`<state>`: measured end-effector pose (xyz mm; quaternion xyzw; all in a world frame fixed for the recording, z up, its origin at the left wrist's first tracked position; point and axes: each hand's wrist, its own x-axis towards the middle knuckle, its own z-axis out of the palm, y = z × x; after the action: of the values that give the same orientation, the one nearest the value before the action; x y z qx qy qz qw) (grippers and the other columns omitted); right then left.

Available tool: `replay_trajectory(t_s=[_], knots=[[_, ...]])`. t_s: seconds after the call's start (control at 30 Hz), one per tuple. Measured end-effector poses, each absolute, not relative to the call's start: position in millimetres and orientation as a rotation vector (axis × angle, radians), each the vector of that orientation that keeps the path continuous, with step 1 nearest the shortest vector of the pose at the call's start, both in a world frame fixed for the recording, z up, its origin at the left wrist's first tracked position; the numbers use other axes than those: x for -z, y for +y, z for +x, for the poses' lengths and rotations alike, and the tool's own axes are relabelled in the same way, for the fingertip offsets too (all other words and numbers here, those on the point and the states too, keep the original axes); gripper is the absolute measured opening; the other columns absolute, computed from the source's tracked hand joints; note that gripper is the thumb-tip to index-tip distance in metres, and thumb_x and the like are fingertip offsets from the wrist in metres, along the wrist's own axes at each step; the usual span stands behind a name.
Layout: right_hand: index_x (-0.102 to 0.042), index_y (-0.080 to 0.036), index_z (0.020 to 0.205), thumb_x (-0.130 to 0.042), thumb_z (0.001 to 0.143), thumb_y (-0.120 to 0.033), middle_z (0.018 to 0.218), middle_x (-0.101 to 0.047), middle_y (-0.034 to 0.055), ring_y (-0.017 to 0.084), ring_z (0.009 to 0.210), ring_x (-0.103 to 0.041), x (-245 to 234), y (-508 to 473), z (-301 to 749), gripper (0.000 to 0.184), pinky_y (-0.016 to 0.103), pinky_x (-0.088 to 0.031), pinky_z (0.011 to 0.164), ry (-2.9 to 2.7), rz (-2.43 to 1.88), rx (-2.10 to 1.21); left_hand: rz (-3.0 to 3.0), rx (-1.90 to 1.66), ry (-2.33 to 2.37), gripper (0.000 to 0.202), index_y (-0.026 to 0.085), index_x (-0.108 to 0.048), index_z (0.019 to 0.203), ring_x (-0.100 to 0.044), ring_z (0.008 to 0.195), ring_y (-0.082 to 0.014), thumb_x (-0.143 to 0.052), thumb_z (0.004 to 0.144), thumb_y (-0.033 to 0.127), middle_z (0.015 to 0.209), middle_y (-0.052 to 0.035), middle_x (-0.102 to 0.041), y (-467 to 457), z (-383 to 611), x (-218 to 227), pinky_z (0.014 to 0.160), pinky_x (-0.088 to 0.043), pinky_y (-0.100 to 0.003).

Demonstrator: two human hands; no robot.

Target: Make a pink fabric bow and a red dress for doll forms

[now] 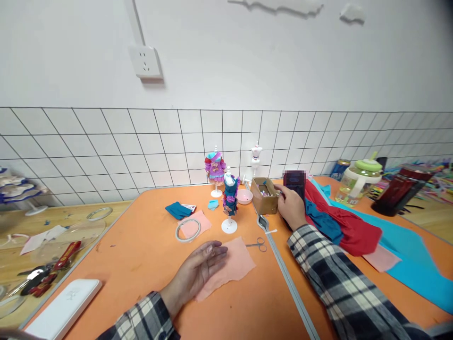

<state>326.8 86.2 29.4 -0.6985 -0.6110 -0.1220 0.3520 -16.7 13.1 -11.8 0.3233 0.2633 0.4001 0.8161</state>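
Observation:
My left hand (pixel 201 265) rests over a piece of pink fabric (pixel 239 262), palm turned partly up, with its fingers stretched out and nothing in them. On the right, my right hand (pixel 292 206) grips the right side of a small open cardboard box (pixel 266 204); small bits lie inside, too small to name. A dark phone-like object (pixel 295 182) stands just behind that hand. Small scissors (pixel 260 244) lie at the pink fabric's right edge. Before me stands a mini dress form (pixel 230 196) wearing a dark teal dress with purple flowers.
Behind stand a dress form in a purple outfit (pixel 215 167), a bare white one (pixel 256 156) and a pink bowl (pixel 244 196). A roll of tape (pixel 188 230) and teal fabric (pixel 178 210) lie left. Red fabric (pixel 354 226), a jug (pixel 358 182) and a zipper (pixel 288 274) are right.

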Motion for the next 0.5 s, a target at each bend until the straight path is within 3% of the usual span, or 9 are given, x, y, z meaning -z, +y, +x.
replay_trajectory(t_s=[0.1,0.2,0.3,0.4,0.5], knots=[[-0.058,-0.019,0.129,-0.041,0.087,-0.016,0.103,-0.069,0.0114,0.024,0.096,-0.060,-19.4,79.1,322.6,0.045,0.033,-0.047,0.083,-1.479,-1.749,0.316,0.685,-0.862,0.578,0.026,0.014,-0.068,0.103,-0.064,0.108,-0.0244,-0.070,0.084,0.032,0.106,-0.0131,-0.072,13.8,-17.0,12.3,0.096,-0.046,-0.037],[-0.060,-0.018,0.125,-0.046,0.086,-0.020,0.106,-0.068,0.0120,0.025,0.099,-0.057,-10.6,76.8,321.8,0.041,0.036,-0.045,0.088,-1.451,-1.669,0.340,0.686,-0.870,0.583,0.026,0.014,-0.068,0.101,-0.065,0.103,-0.0235,-0.070,0.083,0.033,0.102,-0.0124,-0.072,14.3,-16.8,13.1,0.092,-0.049,-0.036],[-0.063,-0.015,0.115,-0.047,0.087,-0.024,0.104,-0.066,0.0125,0.025,0.096,-0.058,-8.4,78.0,322.8,0.033,0.036,-0.046,0.087,-1.412,-1.623,0.366,0.692,-0.911,0.612,0.026,0.015,-0.066,0.100,-0.067,0.080,-0.0150,-0.075,0.079,0.026,0.085,-0.0034,-0.070,14.5,-15.5,14.0,0.078,-0.053,-0.028],[-0.065,-0.015,0.107,-0.043,0.090,-0.025,0.101,-0.067,0.0124,0.023,0.093,-0.060,-14.6,83.4,324.0,0.030,0.033,-0.047,0.082,-1.396,-1.629,0.335,0.707,-0.982,0.675,0.034,0.018,-0.062,0.103,-0.059,0.057,-0.0060,-0.080,0.074,0.019,0.067,0.0064,-0.060,15.0,-13.8,14.0,0.057,-0.048,-0.017],[-0.068,-0.016,0.103,-0.042,0.090,-0.026,0.104,-0.067,0.0131,0.024,0.097,-0.060,-25.3,93.6,325.4,0.030,0.032,-0.046,0.083,-1.417,-1.651,0.327,0.726,-1.018,0.723,0.039,0.018,-0.059,0.104,-0.054,0.050,-0.0034,-0.082,0.072,0.019,0.063,0.0084,-0.057,16.0,-12.8,12.6,0.050,-0.044,-0.013]])
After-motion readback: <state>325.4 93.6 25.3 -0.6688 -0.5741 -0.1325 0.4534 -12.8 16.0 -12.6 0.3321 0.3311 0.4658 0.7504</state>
